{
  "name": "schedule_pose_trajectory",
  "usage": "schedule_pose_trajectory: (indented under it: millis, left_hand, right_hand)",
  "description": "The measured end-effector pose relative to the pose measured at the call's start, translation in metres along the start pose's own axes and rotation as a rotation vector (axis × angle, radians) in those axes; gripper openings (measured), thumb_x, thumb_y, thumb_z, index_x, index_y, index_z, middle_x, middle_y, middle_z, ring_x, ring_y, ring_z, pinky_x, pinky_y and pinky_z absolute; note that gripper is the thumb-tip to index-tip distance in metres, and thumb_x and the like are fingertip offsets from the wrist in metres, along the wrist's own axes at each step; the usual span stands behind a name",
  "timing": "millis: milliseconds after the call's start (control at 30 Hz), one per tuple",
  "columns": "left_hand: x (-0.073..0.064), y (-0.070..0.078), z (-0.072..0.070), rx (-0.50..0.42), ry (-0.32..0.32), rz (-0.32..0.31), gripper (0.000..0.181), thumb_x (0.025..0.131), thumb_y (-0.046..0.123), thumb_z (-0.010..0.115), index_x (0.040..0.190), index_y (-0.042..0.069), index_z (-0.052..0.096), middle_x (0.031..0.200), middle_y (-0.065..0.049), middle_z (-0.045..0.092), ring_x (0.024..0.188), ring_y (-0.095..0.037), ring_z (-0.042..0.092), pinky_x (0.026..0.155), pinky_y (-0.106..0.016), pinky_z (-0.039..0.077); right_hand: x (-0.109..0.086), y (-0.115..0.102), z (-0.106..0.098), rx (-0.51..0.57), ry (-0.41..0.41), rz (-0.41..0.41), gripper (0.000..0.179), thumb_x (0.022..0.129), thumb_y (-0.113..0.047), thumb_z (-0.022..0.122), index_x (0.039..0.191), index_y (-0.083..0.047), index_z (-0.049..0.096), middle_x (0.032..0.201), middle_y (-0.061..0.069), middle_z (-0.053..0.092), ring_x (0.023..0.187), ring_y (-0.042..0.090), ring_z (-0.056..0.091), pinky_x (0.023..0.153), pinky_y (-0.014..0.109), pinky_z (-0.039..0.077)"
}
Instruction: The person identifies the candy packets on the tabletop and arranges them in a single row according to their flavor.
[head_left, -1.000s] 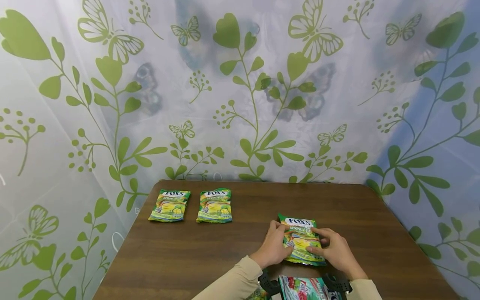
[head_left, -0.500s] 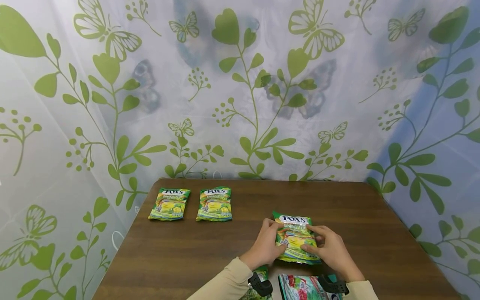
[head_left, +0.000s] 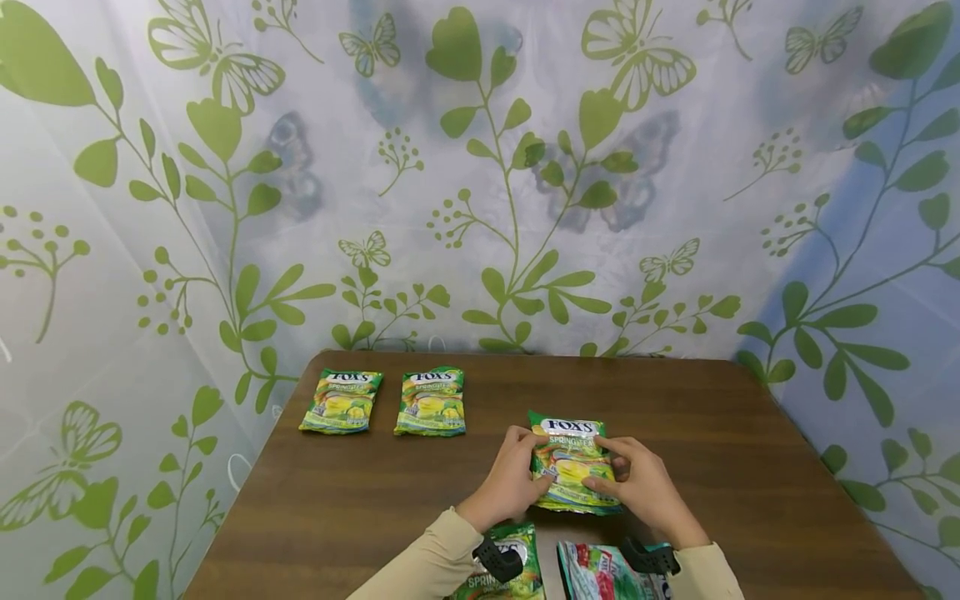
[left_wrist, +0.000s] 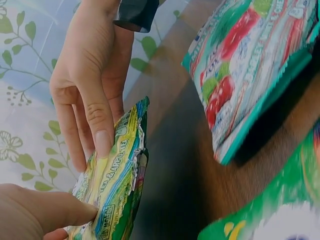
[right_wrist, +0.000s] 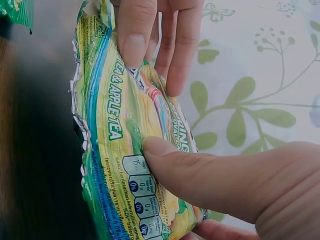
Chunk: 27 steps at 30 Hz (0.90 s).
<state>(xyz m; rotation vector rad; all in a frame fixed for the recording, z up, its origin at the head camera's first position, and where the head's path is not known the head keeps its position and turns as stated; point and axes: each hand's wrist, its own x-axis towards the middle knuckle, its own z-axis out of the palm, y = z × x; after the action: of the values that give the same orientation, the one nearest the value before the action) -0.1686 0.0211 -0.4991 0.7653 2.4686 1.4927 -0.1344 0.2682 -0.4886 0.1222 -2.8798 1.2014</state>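
Note:
A green and yellow Fox's candy bag [head_left: 572,462] is between both hands over the right half of the table. My left hand [head_left: 507,475] grips its left side, thumb on the printed front. On the right side my right hand [head_left: 645,483] holds it the same way, thumb pressing the front. Up close, the right wrist view shows the bag [right_wrist: 120,135] standing at a slant, its crimped edge towards the camera. In the left wrist view, the thumbs of the left hand [left_wrist: 40,212] and right hand [left_wrist: 92,95] both press its front.
Two matching candy bags, one at far left [head_left: 342,403] and one beside it [head_left: 431,403], lie on the brown table [head_left: 337,500]. Near the front edge lie another green bag [head_left: 517,575] and a red and teal candy bag [head_left: 603,571]. A leaf-patterned curtain [head_left: 480,208] hangs behind.
Both hands have moved to the left with the green candy bag between them. More of the green bag near the front edge now shows beside my left wrist.

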Motion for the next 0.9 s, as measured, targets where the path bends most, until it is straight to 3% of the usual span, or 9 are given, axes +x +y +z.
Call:
schedule_pose_trajectory:
  millis: [367,600,900]
  left_hand:
    - [0.009,-0.015,-0.021,0.063,0.035,0.029,0.056,0.099,-0.001,0.079,0.149,-0.010,0.056,0.135,-0.022,0.047,0.068,-0.008,0.049,0.067,-0.026,0.049]
    - [0.017,-0.027,-0.034,0.113,0.059,0.031,0.055,0.098,0.000,0.080,0.146,-0.011,0.058,0.133,-0.022,0.047,0.083,-0.016,0.053,0.072,-0.028,0.051]
    - [0.031,-0.044,-0.054,0.118,0.039,-0.009,0.055,0.104,0.005,0.075,0.152,-0.008,0.054,0.140,-0.024,0.044,0.075,-0.015,0.049,0.069,-0.031,0.047]
  right_hand:
    - [0.031,-0.005,0.014,0.010,-0.011,-0.048,0.072,0.090,-0.022,0.095,0.149,0.005,0.063,0.137,0.020,0.064,0.097,0.024,0.059,0.081,0.042,0.053]
    - [0.049,-0.010,0.021,0.031,-0.042,-0.067,0.071,0.091,-0.022,0.093,0.149,0.006,0.062,0.139,0.020,0.062,0.102,0.027,0.059,0.084,0.044,0.053]
    - [0.078,-0.014,0.034,0.045,-0.044,-0.090,0.071,0.092,-0.019,0.093,0.152,0.004,0.061,0.141,0.021,0.061,0.107,0.029,0.060,0.088,0.049,0.053]
